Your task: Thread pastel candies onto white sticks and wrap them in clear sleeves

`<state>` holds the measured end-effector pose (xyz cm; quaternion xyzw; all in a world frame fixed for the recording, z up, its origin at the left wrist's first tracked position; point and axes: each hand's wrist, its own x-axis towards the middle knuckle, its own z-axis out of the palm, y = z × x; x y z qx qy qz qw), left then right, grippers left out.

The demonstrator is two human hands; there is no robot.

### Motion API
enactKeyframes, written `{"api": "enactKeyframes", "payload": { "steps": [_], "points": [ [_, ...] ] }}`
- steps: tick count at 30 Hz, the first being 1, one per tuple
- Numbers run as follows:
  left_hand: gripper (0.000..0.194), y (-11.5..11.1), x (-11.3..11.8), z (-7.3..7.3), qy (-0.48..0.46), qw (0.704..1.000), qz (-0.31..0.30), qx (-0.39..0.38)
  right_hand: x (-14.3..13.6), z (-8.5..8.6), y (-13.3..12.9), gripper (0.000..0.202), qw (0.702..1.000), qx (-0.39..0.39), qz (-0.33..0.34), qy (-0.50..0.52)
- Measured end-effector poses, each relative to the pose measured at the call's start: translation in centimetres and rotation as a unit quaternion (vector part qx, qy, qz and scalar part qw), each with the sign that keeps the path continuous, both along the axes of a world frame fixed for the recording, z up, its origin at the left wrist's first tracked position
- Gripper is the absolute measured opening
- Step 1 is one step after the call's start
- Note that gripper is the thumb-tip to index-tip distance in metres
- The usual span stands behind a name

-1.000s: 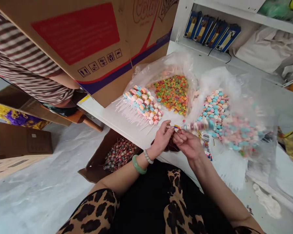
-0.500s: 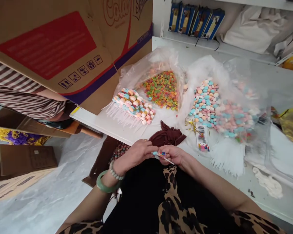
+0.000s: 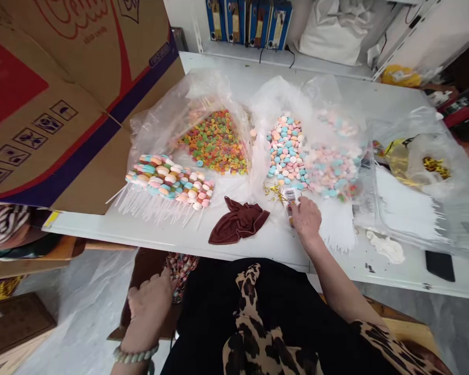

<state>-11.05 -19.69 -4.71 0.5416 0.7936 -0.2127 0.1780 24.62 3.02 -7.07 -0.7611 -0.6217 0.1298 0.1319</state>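
Observation:
My right hand [image 3: 306,217] is on the table with its fingers curled over a small printed plastic packet [image 3: 291,195], hiding the packet's lower end. Gold twist ties [image 3: 274,191] lie just left of it, and a fan of white sticks [image 3: 339,225] is to its right. My left hand [image 3: 152,302], slightly blurred, hangs below the table edge with its fingers loosely apart. Beneath it, an open cardboard box [image 3: 140,260] holds wrapped colourful candies [image 3: 182,268]. A crumpled maroon cloth [image 3: 240,221] lies between the two hands on the table.
Candy skewers [image 3: 170,179] are piled at the left, before a bag of ring candies [image 3: 219,143]. Bags of pastel candies [image 3: 287,146] stand at the centre. A large carton [image 3: 82,94] blocks the left side. A phone-like black object [image 3: 440,265] lies near the right edge.
My hands have parted from the small candy stick they held together. The left moved down and left over the box; the right reached forward to the packet. The view shifted right.

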Motion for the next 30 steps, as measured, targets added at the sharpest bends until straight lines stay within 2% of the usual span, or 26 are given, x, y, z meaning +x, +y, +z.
{"api": "enactKeyframes", "payload": {
  "steps": [1,3,6,9,12,15,17,19,21,23,24,26,28,30],
  "points": [
    [0.031,1.0,0.7,0.1,-0.005,1.0,-0.018,0.013,1.1,-0.4,0.3,0.03,0.999,-0.009,-0.013,-0.046],
    [0.032,3.3,2.4,0.4,-0.033,0.996,-0.059,0.051,2.3,-1.0,0.6,0.038,0.996,-0.051,-0.026,-0.064],
    [0.036,6.7,5.1,1.0,-0.1,0.984,-0.093,0.114,2.8,-1.8,0.5,0.033,0.994,-0.088,-0.061,0.022],
    [0.033,9.7,7.5,1.6,-0.184,0.966,-0.096,0.156,2.8,-2.0,0.3,0.02,0.989,-0.071,-0.093,0.093],
    [0.028,12.1,9.5,1.7,-0.312,0.925,-0.09,0.196,3.2,-1.9,0.0,0.019,0.99,-0.027,-0.096,0.101],
    [0.022,13.9,11.1,1.0,-0.467,0.858,-0.064,0.203,3.8,-1.4,-0.3,0.021,0.98,0.069,-0.086,0.168],
    [0.019,14.7,12.3,0.6,-0.552,0.814,-0.018,0.181,4.0,-0.9,-0.5,0.019,0.948,0.133,-0.097,0.274],
    [0.022,15.2,13.5,0.5,-0.621,0.768,0.058,0.148,3.6,-0.2,-0.8,0.019,0.896,0.147,-0.119,0.402],
    [0.033,15.6,14.7,1.1,-0.679,0.71,0.15,0.111,2.5,0.5,-1.3,0.021,0.845,0.108,-0.113,0.512],
    [0.045,16.0,15.8,1.7,-0.729,0.643,0.224,0.067,0.6,1.3,-2.1,0.023,0.814,0.045,-0.07,0.575],
    [0.048,16.1,16.1,2.0,-0.749,0.612,0.249,0.049,-0.5,1.7,-2.6,0.024,0.809,0.009,-0.035,0.587],
    [0.047,16.4,16.4,2.0,-0.771,0.565,0.29,0.047,-2.7,2.2,-3.4,0.026,0.82,-0.044,0.045,0.569],
    [0.042,16.6,16.1,1.4,-0.761,0.541,0.345,0.101,-4.6,2.4,-4.0,0.025,0.842,-0.064,0.098,0.526],
    [0.038,16.5,15.4,0.5,-0.729,0.519,0.409,0.179,-6.2,2.0,-4.2,0.022,0.851,-0.073,0.109,0.508]
  ]
}}
